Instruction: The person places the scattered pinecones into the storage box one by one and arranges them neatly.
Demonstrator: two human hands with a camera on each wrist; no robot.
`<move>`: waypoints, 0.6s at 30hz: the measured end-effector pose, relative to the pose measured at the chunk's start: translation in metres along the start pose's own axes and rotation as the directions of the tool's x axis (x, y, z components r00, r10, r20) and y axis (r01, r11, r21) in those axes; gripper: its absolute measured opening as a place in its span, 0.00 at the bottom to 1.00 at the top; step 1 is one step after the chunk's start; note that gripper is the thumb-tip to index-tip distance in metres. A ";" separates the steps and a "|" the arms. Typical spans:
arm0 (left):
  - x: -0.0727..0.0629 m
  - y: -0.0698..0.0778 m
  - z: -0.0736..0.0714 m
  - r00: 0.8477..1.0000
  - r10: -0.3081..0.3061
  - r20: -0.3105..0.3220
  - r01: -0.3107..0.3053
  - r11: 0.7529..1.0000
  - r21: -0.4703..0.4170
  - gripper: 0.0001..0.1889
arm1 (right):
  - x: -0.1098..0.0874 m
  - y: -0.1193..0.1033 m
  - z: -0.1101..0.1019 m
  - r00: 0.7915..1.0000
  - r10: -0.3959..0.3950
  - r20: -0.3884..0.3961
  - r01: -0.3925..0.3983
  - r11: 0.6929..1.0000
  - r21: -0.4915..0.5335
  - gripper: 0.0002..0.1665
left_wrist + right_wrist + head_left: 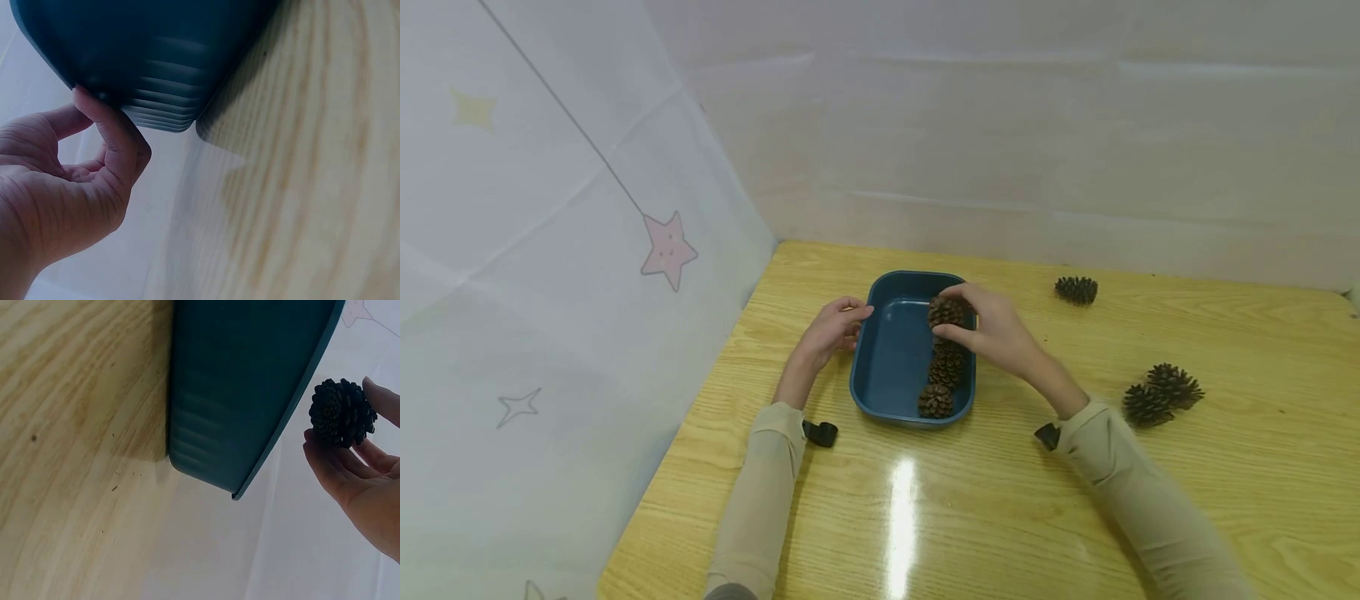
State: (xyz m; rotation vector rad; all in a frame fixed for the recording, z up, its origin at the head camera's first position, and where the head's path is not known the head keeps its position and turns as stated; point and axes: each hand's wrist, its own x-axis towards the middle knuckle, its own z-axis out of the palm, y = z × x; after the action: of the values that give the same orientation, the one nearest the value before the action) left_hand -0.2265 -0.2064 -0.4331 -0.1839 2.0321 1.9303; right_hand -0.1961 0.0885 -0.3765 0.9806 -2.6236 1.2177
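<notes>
One cone [946,312] is pinched in the right hand [1002,332], fingers spread just wide enough for it, over the right side of the tray [891,358] mid-frame, while the left hand [827,333]'s kinda relaxed, loosely bent fingers touching the tray's left edge.

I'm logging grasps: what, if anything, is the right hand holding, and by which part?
The right hand holds a pine cone by opposite sides of its body, between the thumb and fingers.
</notes>
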 end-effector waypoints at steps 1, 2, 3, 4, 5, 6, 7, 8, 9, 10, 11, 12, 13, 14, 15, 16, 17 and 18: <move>0.000 0.000 0.000 1.000 0.000 0.001 0.000 1.000 0.001 0.12 | 0.000 0.000 0.001 1.000 0.000 0.010 0.000 1.000 0.005 0.31; 0.000 0.000 0.000 1.000 0.001 0.001 -0.001 1.000 0.001 0.12 | 0.000 0.000 0.003 1.000 -0.002 0.019 0.002 1.000 0.009 0.30; 0.000 0.000 0.000 1.000 0.001 0.001 -0.001 1.000 0.000 0.12 | 0.000 -0.001 0.004 1.000 -0.005 0.027 0.005 1.000 0.011 0.31; 0.000 -0.001 0.000 1.000 0.001 0.000 -0.001 1.000 -0.001 0.12 | 0.000 -0.001 0.005 0.999 -0.009 0.035 0.008 1.000 0.010 0.31; 0.000 0.000 0.001 1.000 0.001 -0.001 -0.001 1.000 -0.003 0.12 | 0.000 -0.001 0.007 0.999 -0.014 0.042 0.013 1.000 0.012 0.31; 0.000 0.000 0.001 1.000 0.001 -0.001 -0.001 1.000 -0.004 0.12 | 0.000 -0.001 0.009 0.999 -0.020 0.047 0.020 1.000 0.010 0.31; -0.001 0.000 0.001 1.000 0.003 -0.002 -0.003 1.000 -0.005 0.12 | 0.000 0.000 0.011 0.998 -0.028 0.053 0.027 1.000 0.010 0.31; 0.000 0.000 0.001 1.000 0.004 -0.002 -0.004 1.000 -0.006 0.11 | 0.000 0.000 0.013 0.998 -0.036 0.058 0.036 0.999 0.008 0.31; 0.000 0.000 0.001 1.000 0.005 -0.002 -0.005 1.000 -0.007 0.11 | 0.000 -0.001 0.014 0.997 -0.042 0.064 0.042 0.999 0.011 0.31; 0.000 0.000 0.001 1.000 0.007 -0.001 -0.007 1.000 -0.008 0.11 | 0.000 -0.001 0.016 0.996 -0.047 0.070 0.047 0.999 0.012 0.31; 0.000 -0.001 0.001 1.000 0.008 0.000 -0.008 1.000 -0.008 0.11 | -0.001 -0.002 0.017 0.996 -0.045 0.081 0.043 0.999 0.018 0.30; 0.000 -0.001 0.000 1.000 0.009 0.001 -0.009 1.000 -0.008 0.11 | -0.001 -0.003 0.018 0.995 -0.040 0.095 0.038 0.999 0.021 0.30; 0.000 -0.001 0.000 1.000 0.008 0.002 -0.008 1.000 -0.009 0.11 | -0.001 -0.003 0.019 0.994 -0.035 0.108 0.033 0.999 0.026 0.30; 0.000 -0.001 0.000 1.000 0.007 0.001 -0.007 1.000 -0.010 0.11 | -0.001 -0.004 0.020 0.992 -0.029 0.121 0.026 0.999 0.030 0.30; 0.000 -0.001 0.000 1.000 0.006 0.002 -0.006 1.000 -0.010 0.11 | -0.001 -0.004 0.021 0.991 -0.022 0.135 0.018 0.999 0.032 0.30; 0.000 -0.001 0.000 1.000 0.005 0.002 -0.005 1.000 -0.009 0.11 | -0.002 -0.005 0.022 0.989 -0.018 0.149 0.013 0.999 0.031 0.30; 0.000 -0.001 0.000 1.000 0.004 0.002 -0.004 1.000 -0.009 0.11 | -0.002 -0.005 0.022 0.986 -0.015 0.164 0.010 0.999 0.035 0.30; 0.000 -0.001 0.000 1.000 0.003 0.002 -0.003 1.000 -0.009 0.12 | -0.002 -0.005 0.023 0.984 -0.021 0.175 0.015 0.999 0.036 0.30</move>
State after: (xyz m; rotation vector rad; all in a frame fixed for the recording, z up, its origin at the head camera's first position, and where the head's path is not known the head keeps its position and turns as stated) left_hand -0.2258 -0.2061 -0.4334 -0.1817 2.0238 1.9409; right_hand -0.1875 0.0710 -0.3900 1.1659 -2.7253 1.2294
